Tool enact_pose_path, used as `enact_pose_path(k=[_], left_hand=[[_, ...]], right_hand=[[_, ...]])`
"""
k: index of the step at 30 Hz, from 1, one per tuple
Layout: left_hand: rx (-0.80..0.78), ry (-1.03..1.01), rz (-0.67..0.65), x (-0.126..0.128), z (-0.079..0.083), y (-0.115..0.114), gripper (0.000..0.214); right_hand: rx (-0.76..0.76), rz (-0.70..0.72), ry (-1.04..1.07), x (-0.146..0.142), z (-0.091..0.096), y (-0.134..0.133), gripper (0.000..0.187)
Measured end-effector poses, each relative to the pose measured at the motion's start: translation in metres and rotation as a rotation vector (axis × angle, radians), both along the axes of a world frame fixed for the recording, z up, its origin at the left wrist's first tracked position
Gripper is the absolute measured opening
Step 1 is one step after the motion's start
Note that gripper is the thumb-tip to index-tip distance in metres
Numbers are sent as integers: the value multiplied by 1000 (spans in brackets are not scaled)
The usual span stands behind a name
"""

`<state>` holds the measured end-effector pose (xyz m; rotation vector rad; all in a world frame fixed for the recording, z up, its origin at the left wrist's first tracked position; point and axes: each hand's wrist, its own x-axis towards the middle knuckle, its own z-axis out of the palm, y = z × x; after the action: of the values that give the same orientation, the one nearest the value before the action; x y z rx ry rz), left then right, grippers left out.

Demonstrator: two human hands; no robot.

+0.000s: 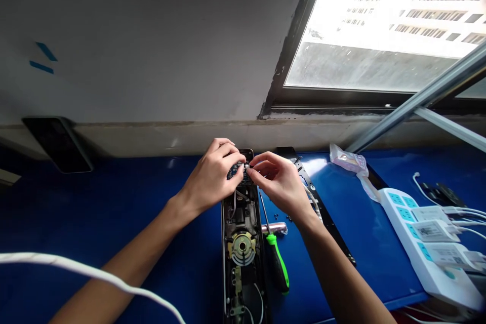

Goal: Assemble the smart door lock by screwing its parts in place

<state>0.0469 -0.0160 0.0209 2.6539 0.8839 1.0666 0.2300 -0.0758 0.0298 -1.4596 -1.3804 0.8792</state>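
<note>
An opened door-lock body (242, 258) lies lengthwise on the blue table (114, 212), showing a brass gear and wires inside. My left hand (212, 177) is closed over the circuit board at its far end. My right hand (279, 182) pinches a small white connector (247, 166) right beside the left fingertips. A screwdriver with a green and black handle (278, 263) lies just right of the lock, under my right wrist.
A black cover plate (326, 217) lies right of the lock. A white power strip (425, 238) with plugged adapters sits at the right edge, a plastic bag (347, 161) behind it. A white cable (94, 276) crosses the lower left. A dark phone (56, 144) leans at the wall.
</note>
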Motion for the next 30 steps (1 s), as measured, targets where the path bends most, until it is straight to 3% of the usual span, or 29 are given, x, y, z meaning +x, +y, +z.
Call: enact_pose_path(k=[7, 15, 24, 30], left_hand=[[-40, 22, -46, -2, 0, -1, 15], [-37, 32, -38, 0, -1, -1, 14], [-18, 111, -26, 0, -3, -2, 14], [-25, 133, -24, 5, 1, -3, 18]], right_hand=[[67, -30, -86, -2, 0, -6, 7], [149, -92, -334, -5, -6, -9, 7], [-9, 2, -434, -5, 3, -27, 11], [-44, -30, -526, -8, 3, -29, 12]])
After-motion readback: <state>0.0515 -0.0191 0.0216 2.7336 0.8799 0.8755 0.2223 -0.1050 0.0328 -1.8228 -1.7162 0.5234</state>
